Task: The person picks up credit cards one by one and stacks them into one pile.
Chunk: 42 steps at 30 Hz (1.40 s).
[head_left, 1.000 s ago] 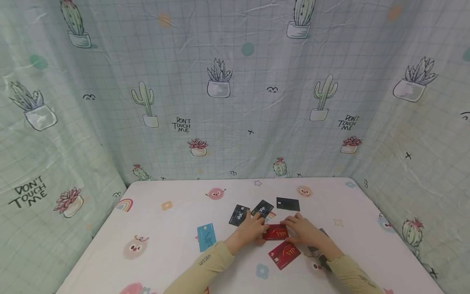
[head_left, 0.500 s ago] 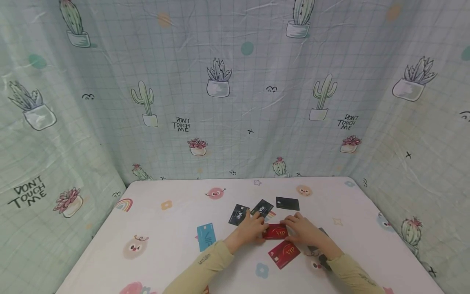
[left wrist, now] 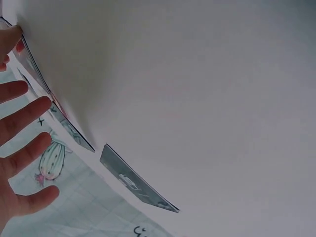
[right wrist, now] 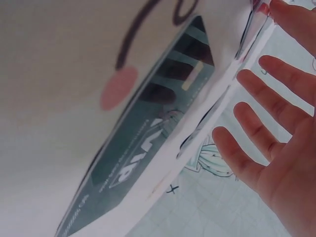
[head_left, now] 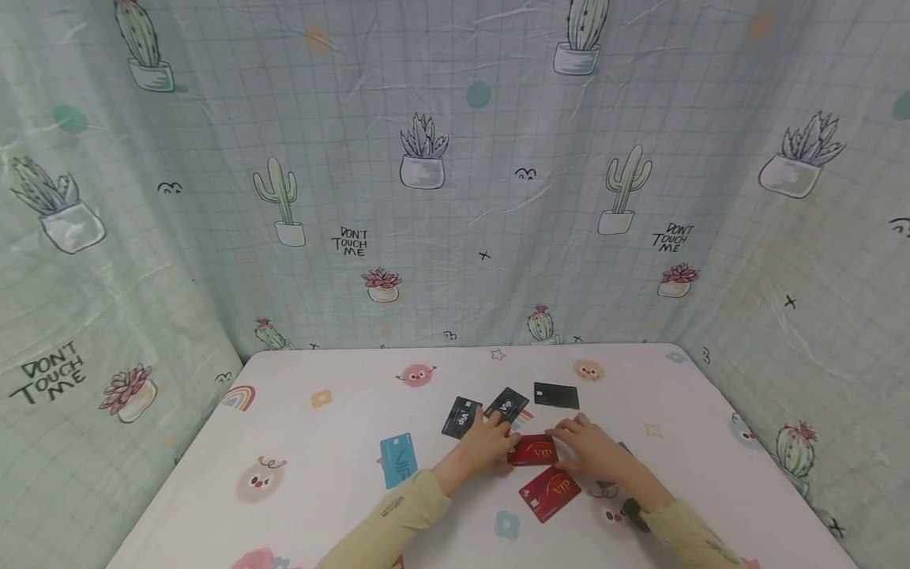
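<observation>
A red VIP card (head_left: 535, 451) lies flat on the table between both hands. My left hand (head_left: 485, 443) touches its left end; in the left wrist view the thumb is at a card edge and the other fingers (left wrist: 29, 153) are extended and spread. My right hand (head_left: 588, 446) is at the card's right end, index fingertip near the far corner and thumb near the close one. Its fingers (right wrist: 242, 153) look straight and spread in the right wrist view. A second red VIP card (head_left: 550, 494) lies just below, slanted, close to the right thumb.
Two dark VIP cards (head_left: 460, 417) (head_left: 508, 404) lie beyond the left hand. A plain black card (head_left: 557, 395) lies farther back. To the left is a blue VIP card (head_left: 399, 461). Another dark VIP card (right wrist: 143, 143) sits under the right forearm, partly hidden in the head view.
My right hand has shifted very slightly to the right at the red card's end. The left hand and the cards look nearly unchanged.
</observation>
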{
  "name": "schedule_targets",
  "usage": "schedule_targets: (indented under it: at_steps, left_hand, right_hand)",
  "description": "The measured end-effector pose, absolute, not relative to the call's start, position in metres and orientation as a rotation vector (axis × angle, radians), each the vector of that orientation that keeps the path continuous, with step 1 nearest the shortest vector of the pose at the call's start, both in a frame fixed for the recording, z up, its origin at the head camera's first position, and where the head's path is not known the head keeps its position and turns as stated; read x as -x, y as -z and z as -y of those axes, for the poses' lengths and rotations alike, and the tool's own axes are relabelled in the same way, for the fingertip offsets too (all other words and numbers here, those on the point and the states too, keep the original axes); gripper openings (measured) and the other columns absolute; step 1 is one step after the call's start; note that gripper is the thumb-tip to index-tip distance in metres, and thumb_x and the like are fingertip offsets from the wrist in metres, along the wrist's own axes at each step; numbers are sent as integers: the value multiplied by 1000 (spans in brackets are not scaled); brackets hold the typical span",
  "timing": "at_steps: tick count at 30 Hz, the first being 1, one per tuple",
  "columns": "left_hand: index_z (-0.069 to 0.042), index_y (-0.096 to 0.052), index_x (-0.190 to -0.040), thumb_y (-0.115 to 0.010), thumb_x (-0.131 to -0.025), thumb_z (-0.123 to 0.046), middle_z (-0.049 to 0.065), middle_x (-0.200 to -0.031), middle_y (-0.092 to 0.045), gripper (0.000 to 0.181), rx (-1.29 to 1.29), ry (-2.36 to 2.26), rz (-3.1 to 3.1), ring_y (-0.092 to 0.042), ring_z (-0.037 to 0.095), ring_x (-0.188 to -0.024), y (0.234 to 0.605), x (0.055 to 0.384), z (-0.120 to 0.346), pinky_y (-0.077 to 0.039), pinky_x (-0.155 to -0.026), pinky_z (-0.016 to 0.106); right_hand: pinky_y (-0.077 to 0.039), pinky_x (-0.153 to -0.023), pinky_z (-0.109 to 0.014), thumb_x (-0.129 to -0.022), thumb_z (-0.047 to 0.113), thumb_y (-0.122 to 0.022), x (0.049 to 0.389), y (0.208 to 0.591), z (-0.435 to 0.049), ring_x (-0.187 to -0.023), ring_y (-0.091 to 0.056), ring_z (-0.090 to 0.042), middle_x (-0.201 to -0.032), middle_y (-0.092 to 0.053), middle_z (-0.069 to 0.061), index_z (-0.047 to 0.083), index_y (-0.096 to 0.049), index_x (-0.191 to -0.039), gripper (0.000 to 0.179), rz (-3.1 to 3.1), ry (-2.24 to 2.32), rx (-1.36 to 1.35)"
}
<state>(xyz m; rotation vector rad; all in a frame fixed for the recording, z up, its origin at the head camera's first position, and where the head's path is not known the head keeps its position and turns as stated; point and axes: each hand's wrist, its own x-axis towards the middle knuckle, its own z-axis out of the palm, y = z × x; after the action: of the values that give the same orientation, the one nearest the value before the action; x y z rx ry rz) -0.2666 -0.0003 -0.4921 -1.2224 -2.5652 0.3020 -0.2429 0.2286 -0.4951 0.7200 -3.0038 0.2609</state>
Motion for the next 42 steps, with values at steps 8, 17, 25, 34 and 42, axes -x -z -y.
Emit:
schedule_targets:
  at_steps: [8,17,25,34,42]
  left_hand:
    - [-27,-55,-111,-61,-74,-53,-7,-103,-61,46,1214,-244,2477,-50,16,-101,495,260,0,-40,-94,50]
    - [-26,-56,-114,-54,-80,-54,-6,-105,-61,44,1241,-205,2462,-51,16,-102,491,249,-1,-39,-95,49]
    - [-26,-60,-104,-52,-79,-58,-6,-103,-62,42,1272,-229,2429,-50,16,-101,492,236,-7,-41,-93,48]
    - [-26,-61,-100,-51,-78,-60,-6,-108,-61,42,1392,-164,2494,-49,16,-104,488,224,-14,-36,-95,55]
    - [-29,-61,-103,-49,-78,-63,-8,-106,-61,44,1421,-241,2456,-49,13,-103,493,219,-15,-37,-95,53]
  right_hand:
    - [-48,-79,-36,-74,34,-69,236,486,-228,-96,-44,-14,-109,-56,2,18,-54,-119,51,3008,-289,-747]
    - [-49,-80,-36,-73,34,-70,231,482,-226,-98,-44,-15,-110,-56,2,19,-54,-119,51,3007,-303,-752]
    - [-49,-78,-36,-74,34,-69,223,475,-225,-96,-45,-15,-109,-55,3,17,-55,-118,49,2952,-265,-831]
    - [-48,-78,-36,-72,36,-69,215,475,-224,-96,-44,-14,-112,-55,4,21,-55,-118,50,2968,-206,-921]
    - [-46,-81,-36,-72,42,-68,213,488,-226,-96,-43,-10,-116,-55,8,24,-55,-118,51,3021,-173,-987]
